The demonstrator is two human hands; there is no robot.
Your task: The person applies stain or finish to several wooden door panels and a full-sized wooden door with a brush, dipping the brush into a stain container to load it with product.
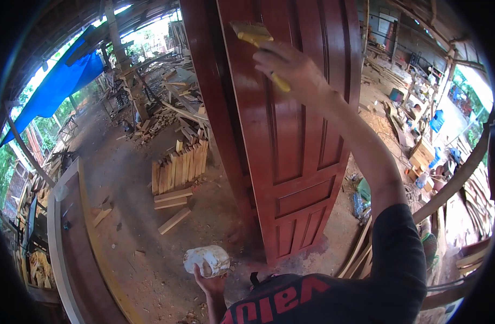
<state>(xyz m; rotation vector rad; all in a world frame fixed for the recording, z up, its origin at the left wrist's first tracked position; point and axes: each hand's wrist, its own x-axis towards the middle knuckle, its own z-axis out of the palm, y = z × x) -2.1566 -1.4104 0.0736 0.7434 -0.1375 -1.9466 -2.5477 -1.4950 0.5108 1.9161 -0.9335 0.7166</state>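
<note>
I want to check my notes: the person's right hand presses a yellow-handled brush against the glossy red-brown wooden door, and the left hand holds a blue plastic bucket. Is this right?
Not quite. In the head view the left hand holds a white, stained container, not a blue bucket. The rest stands: the right hand presses the yellow-handled brush against the glossy red-brown wooden door.

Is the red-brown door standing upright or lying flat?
Upright: the door rises from the dirt floor, panels stacked vertically, while the right hand brushes it.

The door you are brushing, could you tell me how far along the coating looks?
Done: the door shows glossy red-brown down to its lower panels. In hand: the right hand holds the brush on the upper part, and the left hand holds the white container. Left: the top beyond the brush is out of view, so I cannot tell.
</note>
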